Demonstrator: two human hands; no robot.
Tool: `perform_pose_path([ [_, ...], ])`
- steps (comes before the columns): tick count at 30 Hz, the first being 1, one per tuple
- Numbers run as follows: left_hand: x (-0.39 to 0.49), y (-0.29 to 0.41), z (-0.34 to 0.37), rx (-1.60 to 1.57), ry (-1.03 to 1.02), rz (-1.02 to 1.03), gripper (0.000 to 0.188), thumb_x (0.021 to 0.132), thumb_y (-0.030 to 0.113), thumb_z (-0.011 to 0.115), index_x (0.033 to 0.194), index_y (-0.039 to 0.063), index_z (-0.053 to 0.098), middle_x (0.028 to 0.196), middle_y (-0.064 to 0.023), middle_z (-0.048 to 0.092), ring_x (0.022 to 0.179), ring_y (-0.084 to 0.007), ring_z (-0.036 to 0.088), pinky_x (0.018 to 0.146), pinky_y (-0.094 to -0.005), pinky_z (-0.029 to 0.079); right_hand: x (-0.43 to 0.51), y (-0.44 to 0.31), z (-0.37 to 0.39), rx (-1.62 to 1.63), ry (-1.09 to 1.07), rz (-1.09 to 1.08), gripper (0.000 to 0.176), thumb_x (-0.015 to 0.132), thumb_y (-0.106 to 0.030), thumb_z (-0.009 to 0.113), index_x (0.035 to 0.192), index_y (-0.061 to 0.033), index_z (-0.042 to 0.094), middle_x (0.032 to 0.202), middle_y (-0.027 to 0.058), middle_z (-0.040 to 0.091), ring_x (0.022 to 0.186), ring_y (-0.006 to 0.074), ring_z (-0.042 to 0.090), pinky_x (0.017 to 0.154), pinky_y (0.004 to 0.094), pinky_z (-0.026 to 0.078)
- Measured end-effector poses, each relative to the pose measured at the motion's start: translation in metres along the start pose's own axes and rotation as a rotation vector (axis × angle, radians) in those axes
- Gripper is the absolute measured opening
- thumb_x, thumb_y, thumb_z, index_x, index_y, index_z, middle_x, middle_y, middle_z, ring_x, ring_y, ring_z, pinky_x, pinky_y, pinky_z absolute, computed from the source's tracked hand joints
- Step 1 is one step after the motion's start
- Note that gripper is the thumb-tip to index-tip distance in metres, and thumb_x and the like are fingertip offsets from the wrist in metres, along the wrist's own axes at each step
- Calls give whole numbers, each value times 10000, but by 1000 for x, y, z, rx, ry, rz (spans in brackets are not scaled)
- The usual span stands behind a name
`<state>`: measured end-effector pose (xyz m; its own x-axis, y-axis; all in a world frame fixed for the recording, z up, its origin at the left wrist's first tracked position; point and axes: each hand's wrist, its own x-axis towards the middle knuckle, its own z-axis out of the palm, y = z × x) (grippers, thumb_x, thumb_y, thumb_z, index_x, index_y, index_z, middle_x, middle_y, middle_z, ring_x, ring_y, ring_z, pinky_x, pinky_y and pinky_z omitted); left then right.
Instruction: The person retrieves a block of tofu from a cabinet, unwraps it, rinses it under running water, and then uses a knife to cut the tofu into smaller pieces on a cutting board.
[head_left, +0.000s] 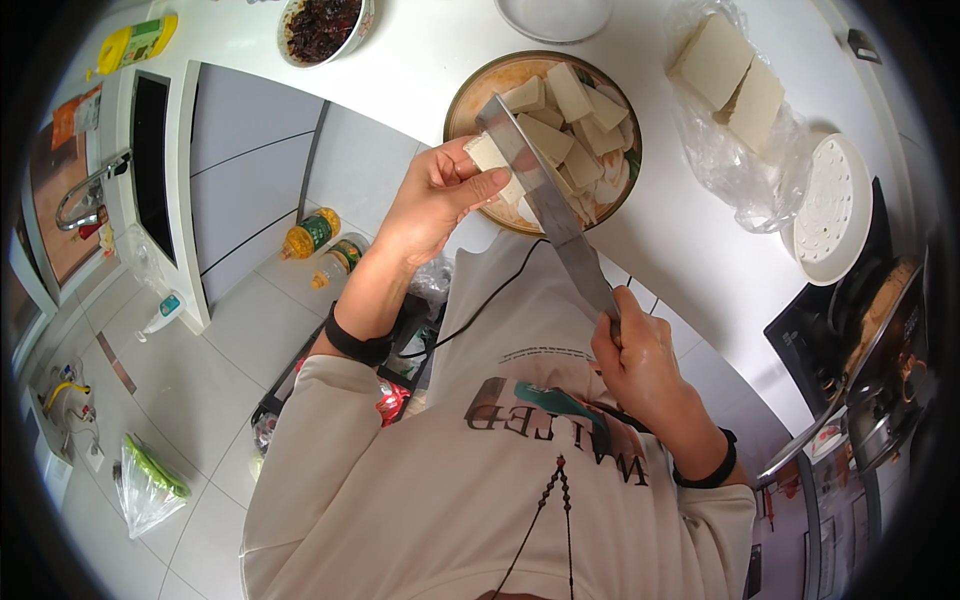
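Observation:
My left hand (442, 196) holds a small piece of white tofu (489, 156) between thumb and fingers, at the near left edge of a round plate (459, 91). In my right hand (637, 352) is the handle of a kitchen knife (562, 225). Its broad metal blade slants up and left over the plate, against or very close to the tofu piece; contact cannot be told. Several thick tofu pieces (570, 91) lie heaped on the plate, with thin whitish slices (615, 176) under and beside them. Two larger tofu blocks (716, 61) rest on a clear plastic bag (739, 176) to the right.
Beyond the plate are a bowl of dark food (322, 34) and a pale round dish (555, 16). At the right stand a white perforated tray (831, 210) and a black cooktop (799, 337) with pans. Oil bottles (311, 232) are on the floor at left.

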<state>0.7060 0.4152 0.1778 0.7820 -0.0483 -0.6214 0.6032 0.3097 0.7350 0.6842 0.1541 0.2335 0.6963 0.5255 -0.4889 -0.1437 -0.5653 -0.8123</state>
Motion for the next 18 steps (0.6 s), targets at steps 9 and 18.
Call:
perform_pose_path([
  [9, 1, 6, 0, -31, 46, -35, 253, 869, 102, 669, 1092, -8, 625, 885, 0, 660, 732, -39, 552, 647, -182, 441, 0, -5, -8, 45, 25, 18, 119, 847, 15, 555, 922, 62, 477, 537, 158, 482, 438, 327, 511, 426, 360, 369],
  [18, 0, 8, -4, 43, 63, 15, 307, 892, 89, 633, 1177, -14, 590, 1008, -33, 677, 834, -52, 578, 738, -202, 471, -9, -18, -14, 16, 39, -28, 111, 830, 37, 563, 876, 41, 461, 542, 154, 463, 441, 328, 498, 430, 371, 363],
])
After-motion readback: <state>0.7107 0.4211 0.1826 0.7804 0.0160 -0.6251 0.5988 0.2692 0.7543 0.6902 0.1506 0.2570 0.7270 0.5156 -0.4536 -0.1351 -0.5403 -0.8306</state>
